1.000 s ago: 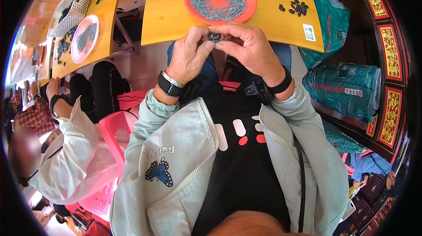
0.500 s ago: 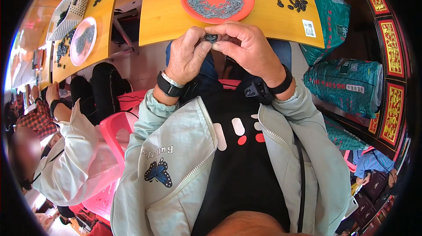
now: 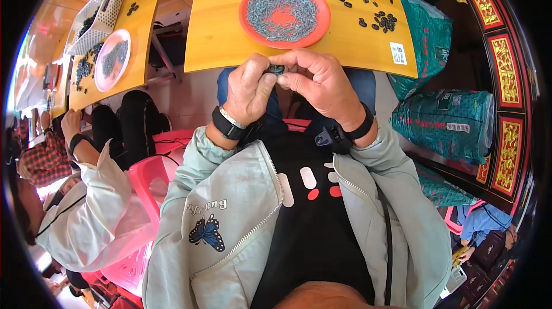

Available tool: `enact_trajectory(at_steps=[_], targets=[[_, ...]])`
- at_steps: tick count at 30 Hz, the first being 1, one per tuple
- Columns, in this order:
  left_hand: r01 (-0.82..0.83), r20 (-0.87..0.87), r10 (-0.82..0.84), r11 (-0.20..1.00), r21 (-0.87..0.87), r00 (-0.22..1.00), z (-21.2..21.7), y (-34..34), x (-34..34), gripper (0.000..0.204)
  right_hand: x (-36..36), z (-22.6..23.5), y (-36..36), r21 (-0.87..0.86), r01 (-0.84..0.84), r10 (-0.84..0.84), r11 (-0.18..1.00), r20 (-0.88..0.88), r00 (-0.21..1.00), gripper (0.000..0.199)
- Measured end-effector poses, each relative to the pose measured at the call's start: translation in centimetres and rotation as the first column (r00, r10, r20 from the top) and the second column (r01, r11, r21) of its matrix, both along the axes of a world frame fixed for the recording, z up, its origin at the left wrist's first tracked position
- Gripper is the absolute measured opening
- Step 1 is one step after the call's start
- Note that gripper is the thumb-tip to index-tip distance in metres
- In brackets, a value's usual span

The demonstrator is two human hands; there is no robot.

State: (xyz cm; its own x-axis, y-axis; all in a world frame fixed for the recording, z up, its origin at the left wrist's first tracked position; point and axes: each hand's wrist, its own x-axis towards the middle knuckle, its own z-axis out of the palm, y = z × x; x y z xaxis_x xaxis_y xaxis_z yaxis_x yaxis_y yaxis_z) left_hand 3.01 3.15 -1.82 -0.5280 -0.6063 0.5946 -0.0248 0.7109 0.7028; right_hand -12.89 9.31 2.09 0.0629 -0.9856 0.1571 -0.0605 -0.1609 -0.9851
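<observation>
Piece in hand: a small black part [image 3: 276, 70], pinched between both our hands just in front of the near edge of the yellow worktop [image 3: 218, 33], above our lap.
Left hand [image 3: 248, 89]: fingers curled in, thumb and forefinger closed on the left side of the small black part; a black wristband sits on the wrist.
Right hand [image 3: 319, 82]: fingers bent over, fingertips closed on the right side of the same part.
Grip: both closed tight on the one piece with nothing else held; we cannot tell whether a metal piece is already seated in it, as it is too small to see.
Supply: the red plate [image 3: 322, 7] on the worktop is heaped with thin grey metal pieces [image 3: 282, 13], well within reach.
Other parts: loose black pieces [image 3: 376, 18] lie scattered to the right of the plate.
Doing it well: we judge the work goes best held close over the lap as now, with the part turned so its opening faces us and the thumbs pressing evenly from both sides.
Risk: such a small part could spring out of the fingertips and drop between our knees.
Nearby: a person in a white jacket [image 3: 86, 217] sits on a pink stool [image 3: 150, 179] at our left, beside another worktop with a white basket [image 3: 98, 18].
</observation>
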Motion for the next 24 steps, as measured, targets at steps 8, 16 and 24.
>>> enact_trajectory(at_steps=[8, 16, 24], targets=[[-0.062, -0.048, 0.06, 0.997, -0.049, 0.997, 0.4, 0.0, -0.6, 0.008, -0.2, 0.4, -0.3, 0.025, -0.005, 0.004, 1.0, 0.06, 0.998, 0.022], [-0.056, -0.02, 0.061, 0.982, 0.181, 0.998, 0.1, 0.7, -0.5, 0.009, -2.4, 2.5, -1.9, 0.015, -0.045, 0.048, 0.999, -0.23, 0.972, 0.02], [-0.072, 0.058, 0.065, 0.989, 0.13, 0.996, 0.2, 0.4, -0.5, 0.006, -9.3, 12.1, -18.6, -0.565, 0.04, -0.326, 0.824, -0.416, 0.849, 0.024]])
